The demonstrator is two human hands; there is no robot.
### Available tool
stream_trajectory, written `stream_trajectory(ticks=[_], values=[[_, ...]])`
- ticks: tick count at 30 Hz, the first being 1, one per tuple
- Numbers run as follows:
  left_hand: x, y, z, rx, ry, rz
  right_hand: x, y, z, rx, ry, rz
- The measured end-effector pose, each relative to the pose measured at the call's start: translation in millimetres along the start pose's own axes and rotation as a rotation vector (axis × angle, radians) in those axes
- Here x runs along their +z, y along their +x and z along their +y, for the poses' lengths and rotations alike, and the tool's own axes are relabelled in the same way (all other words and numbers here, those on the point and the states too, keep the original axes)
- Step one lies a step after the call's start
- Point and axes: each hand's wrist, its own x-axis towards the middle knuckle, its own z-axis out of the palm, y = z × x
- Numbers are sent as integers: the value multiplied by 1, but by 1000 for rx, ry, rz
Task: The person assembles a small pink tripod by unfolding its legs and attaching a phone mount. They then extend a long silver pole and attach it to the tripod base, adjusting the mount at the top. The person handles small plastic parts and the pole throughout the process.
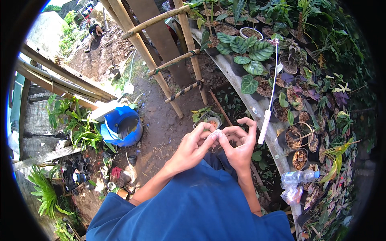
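Both my hands meet in front of my blue shirt, thumb tips and fingertips pressed together. My left hand (196, 143) is closed in a pinch. Against it, my right hand (238, 145) also pinches, with its index finger bent up. Something pale and tiny may sit between the fingertips, but I cannot make out what it is. Just beyond my hands, a small container (214, 120) with pale, orange-tinted contents stands on the ground, partly hidden by my fingers. To the right, a thin white rod with a thick pale handle (264, 126) leans across the edge of the plant bench.
Potted plants (257, 52) crowd the bench at right, with a clear plastic bottle (299, 176) on its edge (277, 150). A bamboo ladder (161, 72) stands ahead. At left are a blue tub (124, 127) and bamboo poles (64, 78). Another person (95, 31) crouches far off.
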Motion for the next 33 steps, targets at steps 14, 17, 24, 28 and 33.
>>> stream_trajectory(ticks=[14,17,24,28,33], values=[[-1,-8,-15,-32,-276,-31,6,-6,16,-45,-11,-23],[0,-9,-19,-40,-308,-49,5,-6,18,-50,-23,-46],[4,-12,-22,-34,-362,-4,2,-1,14,-107,-166,-135],[8,-11,-25,25,-274,32,1,0,14,-163,-259,-161],[10,-11,-24,58,-164,32,0,-3,15,-120,-132,-128]])
